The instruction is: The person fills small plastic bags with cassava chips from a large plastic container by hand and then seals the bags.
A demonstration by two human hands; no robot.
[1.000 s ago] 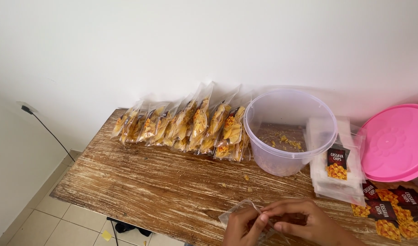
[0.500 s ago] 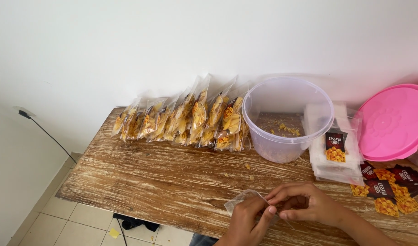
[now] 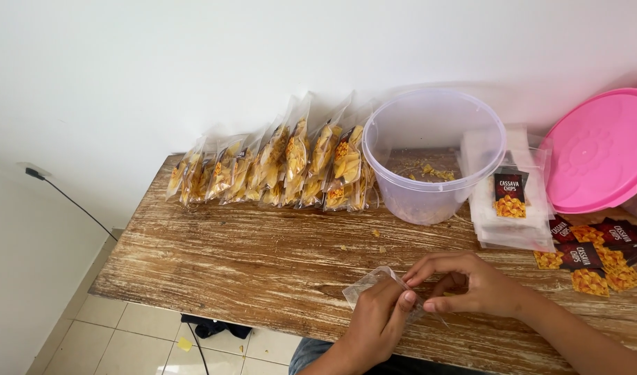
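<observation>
Held between both hands: a small clear plastic pouch (image 3: 371, 283), empty-looking, thin and crinkled, one corner poking up and to the left of the knuckles. Lay low over the near edge of the wooden table (image 3: 249, 264), just above the worn, white-streaked planks. Left hand (image 3: 379, 321) curled from below, thumb and fingers pinched shut on the pouch's lower edge. Right hand (image 3: 464, 286) arched over from the right, fingertips pressed together on the pouch's top edge; both hands touching one another at the fingertips.

Behind, along the wall: a row of filled chip bags (image 3: 277, 170), upright and leaning on each other, touching the clear plastic tub (image 3: 429, 160) at the right end. Only crumbs visible in the tub's bottom. Just right of the tub, a stack of flat empty pouches (image 3: 516, 222) with one dark printed label (image 3: 510, 195) on top. Loose labels (image 3: 596, 253) scattered near the right edge, and a pink lid (image 3: 603, 153) propped beyond them.

Compared with a half second before: pouch and hands sat a little farther right and more fully in view, the left hand's wrist risen from the bottom edge. Bags, tub, stack and lid unmoved on the table.
</observation>
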